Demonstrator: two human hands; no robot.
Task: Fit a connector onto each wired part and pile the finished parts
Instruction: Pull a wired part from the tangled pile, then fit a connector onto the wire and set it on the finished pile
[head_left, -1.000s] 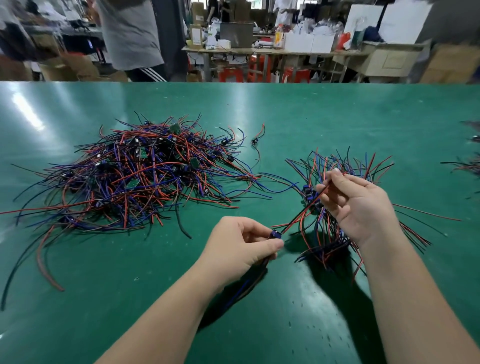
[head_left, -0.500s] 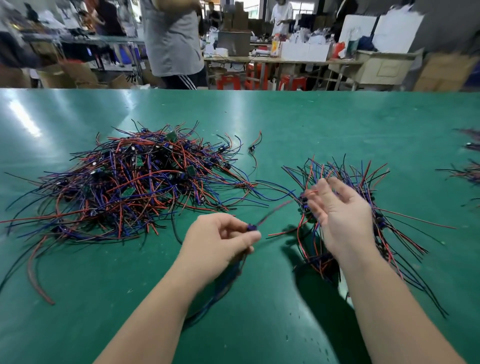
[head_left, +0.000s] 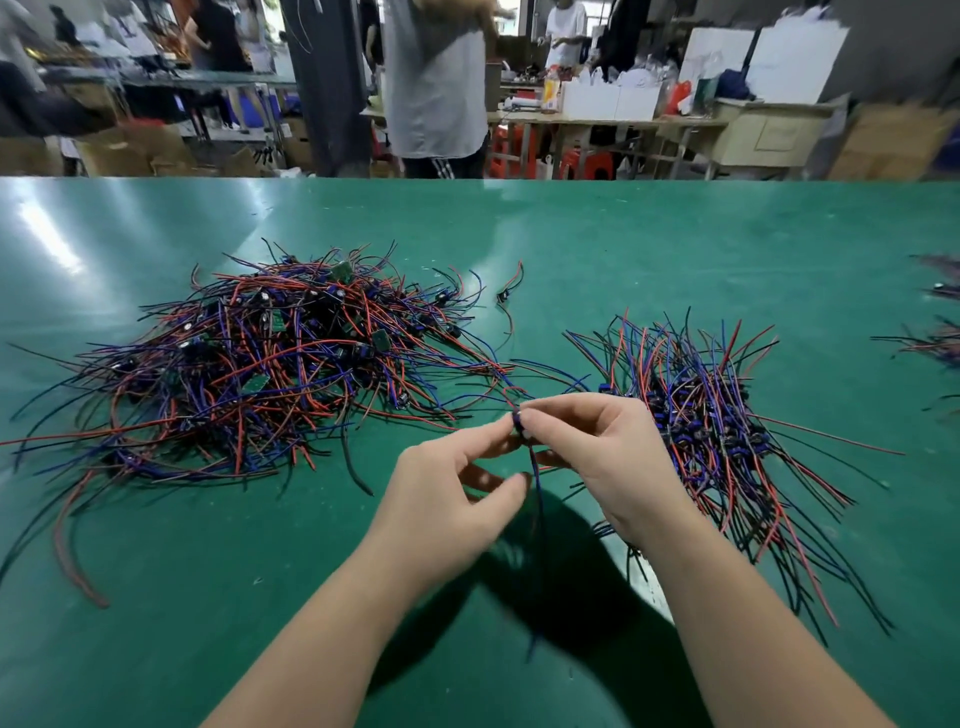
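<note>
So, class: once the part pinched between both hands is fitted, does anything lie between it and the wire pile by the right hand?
Nothing visible does. The wired part is pinched between the left hand and right hand, above the green table. The right pile lies just beyond the right hand, with only that hand between.
</note>
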